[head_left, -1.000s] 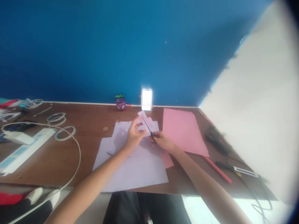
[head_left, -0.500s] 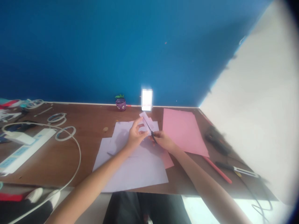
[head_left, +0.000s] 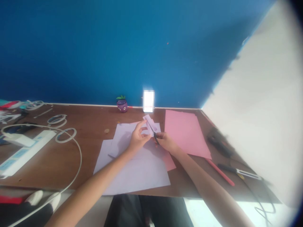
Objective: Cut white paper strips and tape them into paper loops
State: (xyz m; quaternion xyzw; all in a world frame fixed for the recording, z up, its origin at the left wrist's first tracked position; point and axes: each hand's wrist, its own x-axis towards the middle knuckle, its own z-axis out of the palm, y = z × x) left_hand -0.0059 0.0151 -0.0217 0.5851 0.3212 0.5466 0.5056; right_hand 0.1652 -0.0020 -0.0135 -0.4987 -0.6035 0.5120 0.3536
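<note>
My left hand (head_left: 136, 138) pinches a small pale paper piece (head_left: 150, 123) above the middle of the brown table (head_left: 78, 151). My right hand (head_left: 167, 142) is closed round the handles of dark scissors (head_left: 152, 131), whose blades point up and away into that paper piece. Both hands hover over white sheets (head_left: 132, 170) spread on the table. A small pink scrap (head_left: 169, 161) lies under my right wrist.
A large pink sheet (head_left: 187, 132) lies to the right. A red pencil (head_left: 220, 171), a craft knife (head_left: 239, 171) and a dark tool (head_left: 219, 142) sit at the far right. A power strip (head_left: 26, 149), white cable and tape rings (head_left: 66, 134) lie at left. A purple figurine (head_left: 122, 104) stands by the wall.
The paper piece and scissors have shifted slightly right and lower. My left fingers have moved along the piece. Both arms stay almost where they were.
</note>
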